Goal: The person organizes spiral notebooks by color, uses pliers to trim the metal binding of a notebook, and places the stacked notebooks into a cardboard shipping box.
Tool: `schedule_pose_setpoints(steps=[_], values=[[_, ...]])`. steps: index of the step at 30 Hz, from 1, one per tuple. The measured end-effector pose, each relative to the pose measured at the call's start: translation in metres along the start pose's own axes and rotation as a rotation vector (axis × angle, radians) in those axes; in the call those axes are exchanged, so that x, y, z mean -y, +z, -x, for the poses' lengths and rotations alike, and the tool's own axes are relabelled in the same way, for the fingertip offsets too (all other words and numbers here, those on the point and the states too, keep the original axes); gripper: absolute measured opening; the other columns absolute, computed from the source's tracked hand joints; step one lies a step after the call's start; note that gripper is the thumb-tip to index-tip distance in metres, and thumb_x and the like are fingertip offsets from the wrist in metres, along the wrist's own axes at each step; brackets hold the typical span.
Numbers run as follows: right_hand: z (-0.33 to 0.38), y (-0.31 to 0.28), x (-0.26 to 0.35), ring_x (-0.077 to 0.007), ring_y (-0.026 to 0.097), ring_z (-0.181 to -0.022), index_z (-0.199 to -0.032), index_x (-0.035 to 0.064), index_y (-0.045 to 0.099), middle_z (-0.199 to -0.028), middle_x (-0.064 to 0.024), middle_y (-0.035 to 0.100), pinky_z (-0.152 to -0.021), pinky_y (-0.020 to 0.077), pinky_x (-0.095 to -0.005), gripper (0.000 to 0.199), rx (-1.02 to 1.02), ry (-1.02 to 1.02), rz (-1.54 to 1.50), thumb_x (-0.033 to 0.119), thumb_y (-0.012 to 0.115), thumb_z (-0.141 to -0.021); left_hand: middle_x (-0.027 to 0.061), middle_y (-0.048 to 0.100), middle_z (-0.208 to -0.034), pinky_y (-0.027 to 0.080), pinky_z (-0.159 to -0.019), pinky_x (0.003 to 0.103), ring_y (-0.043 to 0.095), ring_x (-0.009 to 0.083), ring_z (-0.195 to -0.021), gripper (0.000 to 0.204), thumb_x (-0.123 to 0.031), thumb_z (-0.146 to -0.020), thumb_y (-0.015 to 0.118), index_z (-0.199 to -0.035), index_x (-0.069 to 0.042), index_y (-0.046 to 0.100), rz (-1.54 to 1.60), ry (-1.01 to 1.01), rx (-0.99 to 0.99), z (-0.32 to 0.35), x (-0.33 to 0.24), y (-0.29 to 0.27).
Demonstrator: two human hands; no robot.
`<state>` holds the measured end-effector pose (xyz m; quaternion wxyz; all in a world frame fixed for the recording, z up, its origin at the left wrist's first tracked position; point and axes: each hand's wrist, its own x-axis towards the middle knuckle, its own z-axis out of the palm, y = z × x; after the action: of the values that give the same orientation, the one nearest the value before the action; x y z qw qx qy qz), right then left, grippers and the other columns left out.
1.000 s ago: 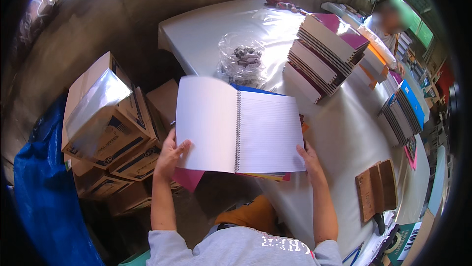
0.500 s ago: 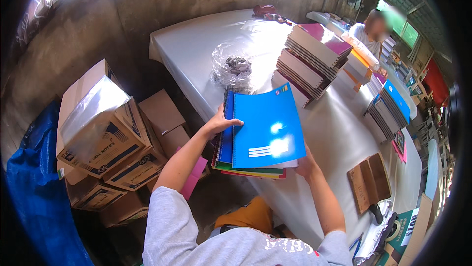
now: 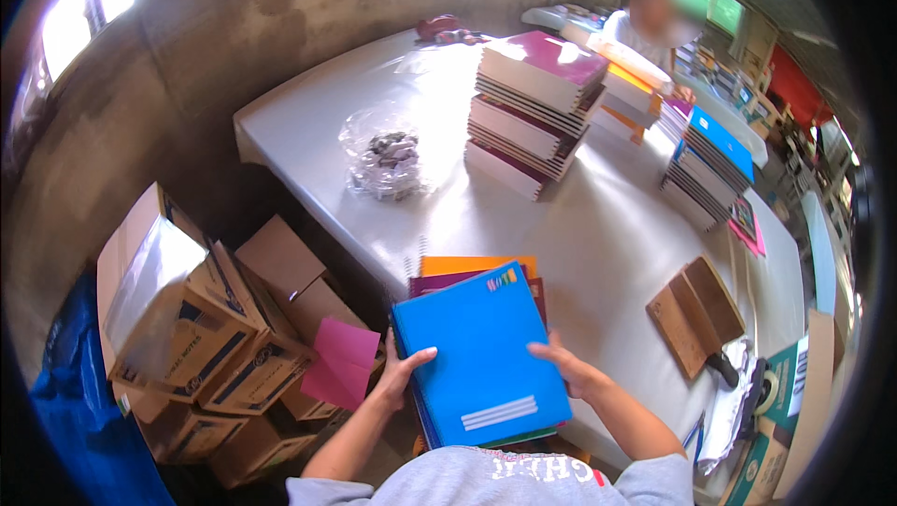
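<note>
It looked like a small workshop or packing room for school notebooks. Tall piles of notebooks stood on a long white desk, open cardboard boxes sat on the floor, and the walls were bare concrete.

Blue notebook with smooth, slightly glossy card cover, wire spiral binding at left edge. 
White table covering: smooth sheet, sheen under daylight. 
Clear plastic bag: crinkled, glossy film. 
Brown cardboard boxes: matt corrugated board, one topped with clear shiny film. 
Pink paper sheet: matt. 
Brown card pieces: matt, rough-looking. 
Grey wall: rough, stained concrete.
</note>
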<state>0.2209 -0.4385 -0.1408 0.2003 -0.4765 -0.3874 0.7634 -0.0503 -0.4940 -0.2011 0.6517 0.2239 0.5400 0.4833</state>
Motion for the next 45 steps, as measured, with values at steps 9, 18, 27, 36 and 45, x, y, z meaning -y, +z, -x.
schedule_pose_setpoints(steps=[9,18,27,36,45], values=[[0.012,0.007,-0.018,-0.0273,0.04,-0.122,-0.132,0.0074,0.023,-0.127,-0.0166,0.041,-0.105,0.0313,-0.0428,0.082,-0.031,-0.225,0.155,0.02,0.077,-0.071,0.0125,0.059,-0.092,0.051,-0.076,0.037,0.06,0.0265,-0.083,0.057,-0.012,-0.06,0.07,-0.111,0.001,0.05,0.184,0.206,-0.002,0.05,0.025,0.012],[0.159,0.007,0.005,-0.0177,0.048,-0.111,-0.135,0.004,0.025,-0.118,-0.0101,0.05,-0.095,0.0411,-0.0325,0.083,-0.467,-0.98,-0.062,0.014,0.077,-0.071,0.0098,0.06,-0.102,0.046,-0.083,0.036,0.056,0.023,-0.093,0.062,-0.01,-0.05,0.076,-0.108,0.001,0.055,0.028,0.692,0.515,0.032,-0.034,0.098],[0.182,-0.087,-0.04,-0.018,0.043,-0.116,-0.14,0.0051,0.017,-0.129,-0.0122,0.042,-0.095,0.039,-0.0319,0.091,-0.684,-1.047,-0.051,0.017,0.077,-0.072,0.01,0.056,-0.111,0.043,-0.089,0.037,0.053,0.0227,-0.099,0.078,-0.023,-0.053,0.078,-0.121,-0.001,0.047,-0.184,0.827,0.863,-0.089,0.02,0.197],[0.14,-0.126,-0.06,-0.0245,0.02,-0.135,-0.145,0.0059,0.003,-0.149,-0.0173,0.01,-0.109,0.0158,-0.0371,0.123,-0.632,-1.415,-0.019,0.024,0.084,-0.055,0.0146,0.03,-0.133,0.029,-0.102,0.04,0.038,0.0292,-0.122,0.083,-0.038,-0.068,0.069,-0.13,-0.001,0.028,-0.618,1.053,0.583,-0.16,0.059,0.148],[0.136,-0.114,-0.068,-0.0216,0.048,-0.113,-0.134,0.0017,0.032,-0.122,-0.0138,0.049,-0.094,0.0407,-0.0338,0.09,-0.804,-1.059,-0.054,0.011,0.083,-0.061,0.0129,0.05,-0.121,0.041,-0.093,0.035,0.049,0.0237,-0.111,0.088,-0.037,-0.063,0.077,-0.13,0.003,0.036,0.062,0.201,0.943,-0.129,0.028,0.223]])
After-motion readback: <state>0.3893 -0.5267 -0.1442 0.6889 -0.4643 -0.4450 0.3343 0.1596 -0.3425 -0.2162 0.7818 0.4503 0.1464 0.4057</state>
